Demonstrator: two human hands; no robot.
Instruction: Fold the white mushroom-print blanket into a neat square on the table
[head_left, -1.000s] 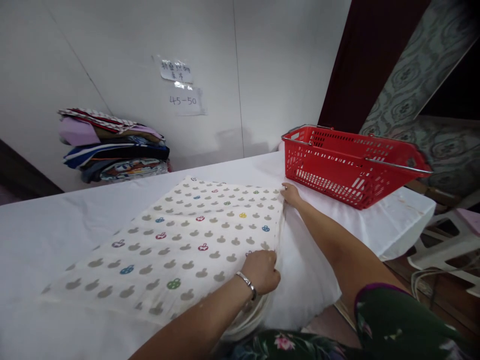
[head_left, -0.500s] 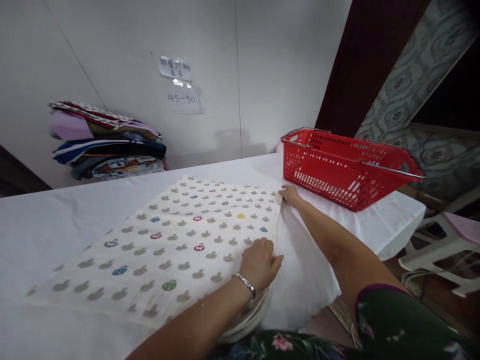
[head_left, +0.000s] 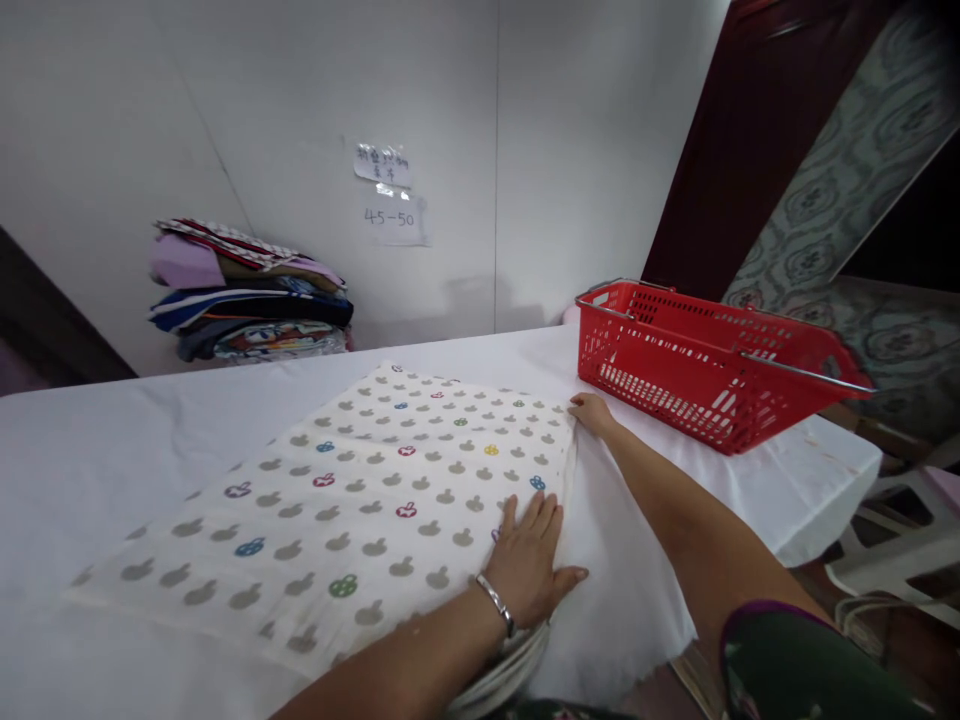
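At the far left, by the pale wall panels (head_left: pixel 300 110), you have a slumped stack of folded textiles (head_left: pixel 255 295), soft layers in lilac, blue and white stripe, black and a checked top piece. The counter (head_left: pixel 82 450) wears a smooth white cover with faint creases. On it, left of your hands, lies the apple-print cloth (head_left: pixel 360 500): thin, off-white, lightly wrinkled, scattered with grey apple shapes and a few blue, red, green and yellow ones. It is spread flat as a slanted four-sided sheet; in your view its longer spread runs from the lower left to the upper right. Your forearm hides part of the near edge, so you cannot tell its true long axis. Your left hand (head_left: pixel 525 565), with a shiny metal bangle (head_left: pixel 495 605), rests palm down on its right border, fingers loose and slightly fanned, thumb jutting past the edge. Your right hand (head_left: pixel 592 413) touches the far right corner; you cannot tell whether its fingers pinch the fabric. Just beyond stands a red perforated plastic basket (head_left: pixel 712 375), oblong, with metal handles.
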